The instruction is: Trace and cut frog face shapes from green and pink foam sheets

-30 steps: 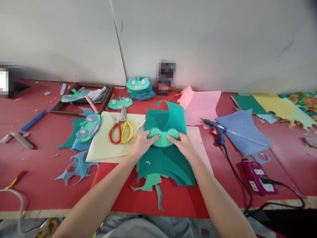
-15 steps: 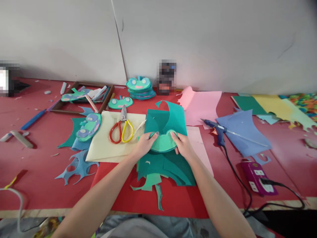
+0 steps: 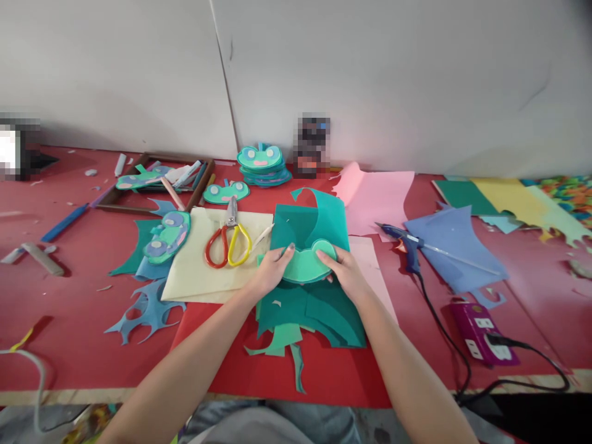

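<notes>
Both my hands hold a light green frog-shaped foam cutout [image 3: 309,264] over a pile of dark teal foam sheets [image 3: 309,229] at the middle of the red table [image 3: 69,290]. My left hand [image 3: 272,271] grips the cutout's left edge, fingers curled round it. My right hand [image 3: 343,271] grips its right edge, thumb on top. The cutout sits tilted, a little above the teal sheets.
Red-and-yellow scissors [image 3: 228,242] lie on a cream sheet left of my hands. A blue glue gun [image 3: 403,242] lies right, its cord running to a purple power strip [image 3: 481,323]. Finished frog faces [image 3: 261,161] are stacked by the wall. A wooden tray [image 3: 157,182] holds pens.
The frog cutout was pressed flat on the teal sheets, then lifted by both hands. It is now tilted and shifted slightly to the right.
</notes>
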Demonstrator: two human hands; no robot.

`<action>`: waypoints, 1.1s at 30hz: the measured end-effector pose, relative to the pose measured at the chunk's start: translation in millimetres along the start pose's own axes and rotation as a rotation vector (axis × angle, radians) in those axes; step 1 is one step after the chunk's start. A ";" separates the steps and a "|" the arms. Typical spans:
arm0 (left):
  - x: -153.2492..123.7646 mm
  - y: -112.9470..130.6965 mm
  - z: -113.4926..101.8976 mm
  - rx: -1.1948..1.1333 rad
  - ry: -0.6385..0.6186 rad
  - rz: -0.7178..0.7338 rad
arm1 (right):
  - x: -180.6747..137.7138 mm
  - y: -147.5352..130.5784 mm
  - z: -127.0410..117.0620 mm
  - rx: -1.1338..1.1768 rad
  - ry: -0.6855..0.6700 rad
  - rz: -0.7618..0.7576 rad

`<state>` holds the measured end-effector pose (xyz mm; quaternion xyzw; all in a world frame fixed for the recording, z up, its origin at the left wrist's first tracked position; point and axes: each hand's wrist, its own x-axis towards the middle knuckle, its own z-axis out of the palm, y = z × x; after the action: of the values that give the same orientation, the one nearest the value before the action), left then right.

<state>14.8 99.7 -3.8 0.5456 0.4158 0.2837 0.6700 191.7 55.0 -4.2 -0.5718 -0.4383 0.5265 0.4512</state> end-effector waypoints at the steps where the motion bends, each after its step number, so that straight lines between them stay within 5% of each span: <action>1: -1.0 1.6 0.3 -0.002 0.013 0.005 | 0.5 1.2 -0.5 0.028 0.000 0.004; 8: -2.0 1.6 2.9 -0.020 0.061 0.026 | 0.5 6.7 1.7 0.142 0.083 0.028; 12: 0.3 -1.2 0.9 0.064 0.211 0.084 | -1.0 6.1 2.9 0.056 -0.036 0.069; 15: 0.7 0.0 -1.5 0.105 0.100 0.043 | 1.5 7.5 1.4 0.118 -0.003 0.115; 21: -6.3 3.8 4.1 0.101 -0.431 -0.056 | 5.3 8.3 1.2 0.291 0.089 0.082; 26: -9.8 2.2 7.5 0.158 -0.324 -0.040 | -0.1 7.5 3.7 0.050 -0.081 0.078; 33: -10.1 -2.3 6.0 0.111 -0.369 -0.109 | -3.9 9.8 1.5 -0.100 -0.167 0.134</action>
<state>14.8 87.7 -3.2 0.6012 0.3298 0.1186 0.7182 190.2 49.2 -13.0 -0.5757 -0.4609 0.5788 0.3481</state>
